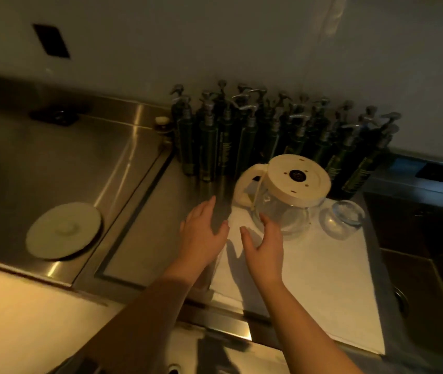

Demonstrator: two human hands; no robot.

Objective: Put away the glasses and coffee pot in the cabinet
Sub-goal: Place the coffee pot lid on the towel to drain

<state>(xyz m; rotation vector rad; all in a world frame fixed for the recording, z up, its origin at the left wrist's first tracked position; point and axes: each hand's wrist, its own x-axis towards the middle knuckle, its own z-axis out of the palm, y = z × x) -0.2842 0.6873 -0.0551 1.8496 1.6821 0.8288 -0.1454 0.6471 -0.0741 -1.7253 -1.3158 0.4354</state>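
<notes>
A glass coffee pot with a cream base and handle stands upside down on a white cloth. To its right a clear round glass rests upside down on the same cloth. My right hand hovers open just in front of the pot, fingers spread, close to its glass wall. My left hand is open too, left of the pot at the cloth's edge, palm down. Neither hand holds anything. No cabinet is in view.
Several dark pump bottles stand in rows against the wall right behind the pot. A steel sink with a round white lid lies to the left. A second dark basin sits at the right.
</notes>
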